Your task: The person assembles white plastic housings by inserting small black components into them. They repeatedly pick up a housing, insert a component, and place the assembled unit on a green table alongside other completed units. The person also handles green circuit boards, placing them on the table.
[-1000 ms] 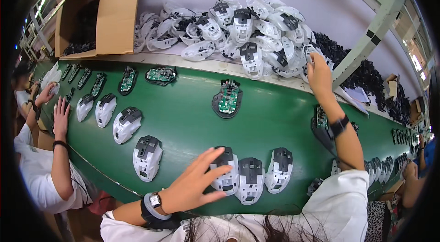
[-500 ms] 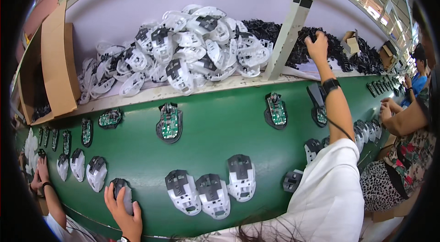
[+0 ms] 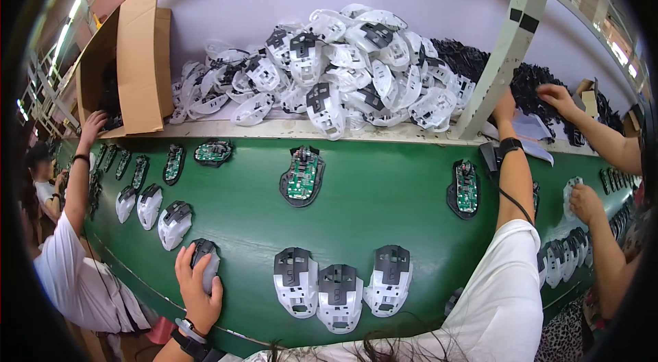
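Cupping dark-grey-and-white curved plastic mouse shell (image 3: 210,269) on green table (image 3: 384,204) with my left hand (image 3: 199,291): narrow grip, fingers over one side, thumb along other. My right hand (image 3: 505,105) raised beside off-white metal post (image 3: 505,53); fingertips hidden, cannot tell what they hold. Three matching grey-and-white shells (image 3: 339,299) between my forearms. Beyond them, green circuit board in black base (image 3: 301,177). Shelf above bears heap of translucent white plastic shells (image 3: 343,70).
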`<action>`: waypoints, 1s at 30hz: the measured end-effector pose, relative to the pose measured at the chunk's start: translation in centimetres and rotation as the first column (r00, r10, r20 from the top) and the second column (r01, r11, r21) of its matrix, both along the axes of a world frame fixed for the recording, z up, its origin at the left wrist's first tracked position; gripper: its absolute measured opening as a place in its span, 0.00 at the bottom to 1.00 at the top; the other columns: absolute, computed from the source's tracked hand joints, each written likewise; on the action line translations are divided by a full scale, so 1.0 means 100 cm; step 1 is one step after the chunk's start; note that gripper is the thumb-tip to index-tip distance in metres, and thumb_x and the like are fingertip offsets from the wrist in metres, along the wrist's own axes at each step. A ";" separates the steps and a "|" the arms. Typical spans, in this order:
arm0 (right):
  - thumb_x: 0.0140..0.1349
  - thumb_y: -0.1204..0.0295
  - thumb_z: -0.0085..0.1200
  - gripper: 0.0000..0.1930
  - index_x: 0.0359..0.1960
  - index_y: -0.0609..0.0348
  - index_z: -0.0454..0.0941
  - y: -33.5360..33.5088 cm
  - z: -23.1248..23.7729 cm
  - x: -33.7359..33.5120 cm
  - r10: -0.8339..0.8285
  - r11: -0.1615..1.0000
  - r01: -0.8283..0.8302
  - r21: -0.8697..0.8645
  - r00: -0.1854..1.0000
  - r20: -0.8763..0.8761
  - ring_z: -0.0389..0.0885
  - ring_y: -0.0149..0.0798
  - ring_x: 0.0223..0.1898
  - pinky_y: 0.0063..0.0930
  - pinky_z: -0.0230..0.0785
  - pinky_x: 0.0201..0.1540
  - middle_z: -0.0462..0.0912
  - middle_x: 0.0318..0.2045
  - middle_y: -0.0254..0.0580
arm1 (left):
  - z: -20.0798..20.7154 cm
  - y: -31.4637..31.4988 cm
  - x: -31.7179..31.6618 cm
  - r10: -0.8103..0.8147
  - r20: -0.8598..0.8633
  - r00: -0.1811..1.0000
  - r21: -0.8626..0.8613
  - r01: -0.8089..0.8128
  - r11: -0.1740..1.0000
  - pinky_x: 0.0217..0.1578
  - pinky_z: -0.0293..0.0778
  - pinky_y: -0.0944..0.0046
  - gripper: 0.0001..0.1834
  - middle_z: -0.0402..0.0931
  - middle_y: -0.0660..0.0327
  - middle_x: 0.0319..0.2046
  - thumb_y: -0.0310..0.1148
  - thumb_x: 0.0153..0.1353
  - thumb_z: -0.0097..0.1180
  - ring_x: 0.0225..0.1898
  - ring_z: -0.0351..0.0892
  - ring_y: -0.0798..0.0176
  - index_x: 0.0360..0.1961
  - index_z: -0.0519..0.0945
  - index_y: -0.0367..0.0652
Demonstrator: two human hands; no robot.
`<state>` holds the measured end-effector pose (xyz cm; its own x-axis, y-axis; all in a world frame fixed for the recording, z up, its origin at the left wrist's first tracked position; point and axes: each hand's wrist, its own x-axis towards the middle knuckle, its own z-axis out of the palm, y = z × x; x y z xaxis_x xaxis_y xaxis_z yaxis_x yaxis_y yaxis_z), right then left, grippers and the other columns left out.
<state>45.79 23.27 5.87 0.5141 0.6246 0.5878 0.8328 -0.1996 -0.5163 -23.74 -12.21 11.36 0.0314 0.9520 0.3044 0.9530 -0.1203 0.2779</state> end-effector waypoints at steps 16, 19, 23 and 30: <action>0.58 0.67 0.56 0.19 0.51 0.59 0.72 -0.177 0.078 -0.028 0.423 0.884 -0.289 0.366 0.165 -0.891 0.78 0.32 0.33 0.24 0.70 0.24 0.80 0.35 0.39 | 0.079 0.066 0.013 -0.444 0.066 0.894 -0.131 0.449 0.884 0.62 0.53 0.44 0.35 0.50 0.44 0.65 0.31 0.46 0.65 0.66 0.49 0.36 0.58 0.67 0.44; 0.62 0.66 0.52 0.18 0.52 0.54 0.69 -0.198 0.124 -0.124 0.380 0.854 -0.423 0.304 0.107 -0.919 0.78 0.31 0.28 0.14 0.59 0.11 0.77 0.31 0.31 | 0.081 0.094 0.036 -0.696 0.118 0.709 -0.179 0.704 0.687 0.61 0.56 0.44 0.34 0.53 0.45 0.64 0.32 0.48 0.64 0.66 0.52 0.39 0.58 0.66 0.45; 0.58 0.65 0.56 0.19 0.52 0.49 0.71 -0.152 0.146 -0.293 0.408 0.670 -0.710 0.217 0.109 -0.906 0.74 0.26 0.23 0.17 0.59 0.14 0.78 0.30 0.31 | 0.065 0.126 0.078 -0.868 -0.019 0.496 -0.281 0.831 0.481 0.57 0.62 0.45 0.34 0.56 0.48 0.63 0.35 0.51 0.61 0.64 0.56 0.42 0.61 0.63 0.47; 0.49 0.76 0.60 0.20 0.46 0.58 0.74 -0.035 0.100 -0.458 0.738 0.342 -0.917 0.204 0.128 -0.662 0.75 0.28 0.35 0.20 0.69 0.40 0.76 0.35 0.33 | 0.019 0.242 0.101 -0.887 0.084 0.455 -0.215 0.877 0.430 0.60 0.62 0.51 0.35 0.62 0.46 0.60 0.40 0.53 0.60 0.61 0.63 0.45 0.62 0.63 0.46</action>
